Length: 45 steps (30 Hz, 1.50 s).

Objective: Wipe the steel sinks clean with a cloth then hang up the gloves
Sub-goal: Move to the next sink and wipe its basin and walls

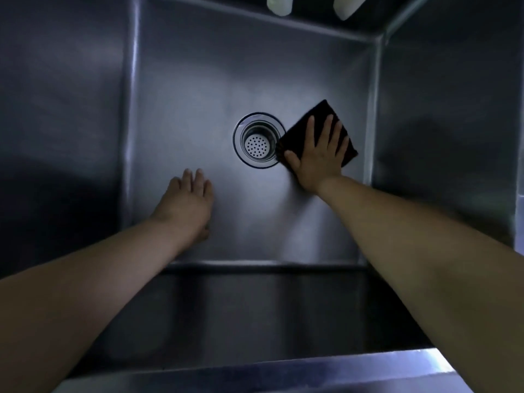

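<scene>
the right hand (pixel 319 154) lies flat with fingers spread on a dark cloth (pixel 344 139), pressing it to the floor of the steel sink (pixel 181 89) just right of the drain (pixel 258 139); the cloth's near left edge touches the drain's rim. this grip is not curled round the cloth, only bearing down with straight fingers. the left hand (pixel 188 201) is loose and holds nothing, fingers straight, over the sink floor near left of the drain; whether it touches the steel i cannot tell. the cloth looks thin, soft and light, folded to a flat pad, so it should slide readily on smooth steel and likely bunch if pushed from one edge; a flat palm over its middle seems the best hold, a pinch at a corner for lifting. two pale things (pixel 279 5) hang at the far edge, too cropped to tell if they are the gloves.
</scene>
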Each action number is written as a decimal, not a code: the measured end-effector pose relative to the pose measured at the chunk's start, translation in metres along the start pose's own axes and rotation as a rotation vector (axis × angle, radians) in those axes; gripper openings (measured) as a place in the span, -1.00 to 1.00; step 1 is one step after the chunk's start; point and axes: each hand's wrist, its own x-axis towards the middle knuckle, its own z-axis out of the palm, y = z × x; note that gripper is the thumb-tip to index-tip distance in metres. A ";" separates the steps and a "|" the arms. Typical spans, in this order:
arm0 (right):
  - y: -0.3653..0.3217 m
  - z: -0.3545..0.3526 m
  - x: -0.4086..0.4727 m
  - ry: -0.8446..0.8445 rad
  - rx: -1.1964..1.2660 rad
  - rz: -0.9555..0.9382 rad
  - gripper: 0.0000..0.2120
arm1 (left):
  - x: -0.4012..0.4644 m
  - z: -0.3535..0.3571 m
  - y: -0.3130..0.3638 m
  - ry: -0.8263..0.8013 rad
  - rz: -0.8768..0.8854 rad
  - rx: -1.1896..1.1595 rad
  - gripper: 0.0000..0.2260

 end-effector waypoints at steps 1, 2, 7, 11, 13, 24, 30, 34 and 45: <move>-0.003 -0.001 0.006 0.007 0.014 0.013 -0.18 | 0.001 0.001 0.002 -0.006 -0.005 0.002 -0.10; -0.005 -0.001 0.008 0.019 0.024 0.017 -0.18 | 0.001 0.002 0.004 -0.010 -0.008 0.000 -0.11; -0.002 0.011 -0.040 -0.014 0.005 -0.158 -0.15 | -0.004 0.008 0.005 0.024 -0.008 -0.021 -0.21; -0.015 0.033 -0.091 -0.162 -0.016 -0.197 -0.10 | -0.004 0.008 0.003 0.021 -0.005 -0.043 -0.15; -0.021 0.041 -0.098 -0.223 -0.002 -0.165 -0.09 | -0.004 0.008 0.004 0.017 -0.009 -0.060 -0.19; -0.015 -0.025 0.037 -0.138 -0.026 -0.022 -0.12 | -0.002 0.006 0.004 0.001 -0.019 -0.131 -0.31; -0.081 -0.046 0.083 -0.064 0.054 -0.135 -0.21 | 0.000 0.008 0.003 0.019 -0.026 -0.175 -0.28; -0.130 -0.040 0.073 -0.009 -0.029 -0.386 -0.24 | 0.002 0.009 0.003 0.003 -0.030 -0.200 -0.30; -0.179 -0.058 0.106 0.103 -0.074 -0.491 -0.34 | 0.007 0.021 -0.002 0.032 -0.017 -0.224 -0.22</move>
